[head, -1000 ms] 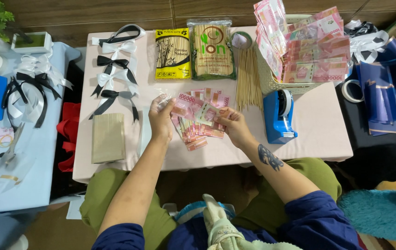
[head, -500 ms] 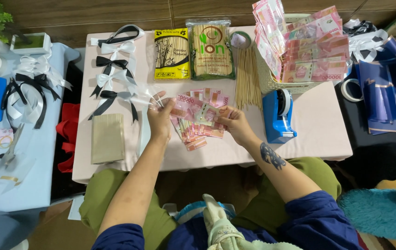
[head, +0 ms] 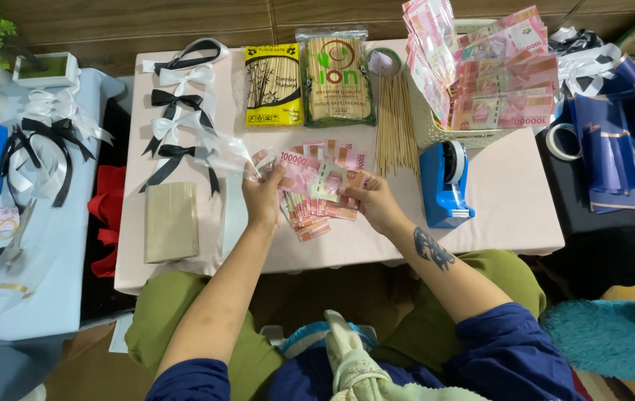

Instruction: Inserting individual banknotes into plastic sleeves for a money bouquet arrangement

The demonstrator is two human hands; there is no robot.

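My left hand (head: 262,197) and my right hand (head: 373,200) together hold a pink banknote (head: 310,177) just above a fanned pile of pink banknotes (head: 317,212) on the small pale pink table (head: 510,200). The left fingers pinch the note's left end and also touch a clear plastic sleeve (head: 232,152). At the note's right end, the right fingers grip it. Loose bamboo skewers (head: 394,122) lie right of the pile.
A blue tape dispenser (head: 445,186) stands right of my right hand. Behind are two skewer packets (head: 306,82), a basket (head: 444,134) stuffed with banknotes, and black and white ribbon bows (head: 180,111). A tan pad (head: 171,221) lies left. Scissors (head: 9,245) rest on the blue side table.
Both hands have shifted slightly while handling the note; the plastic sleeve by my left hand has lifted and spread. The piles on the table stay put.
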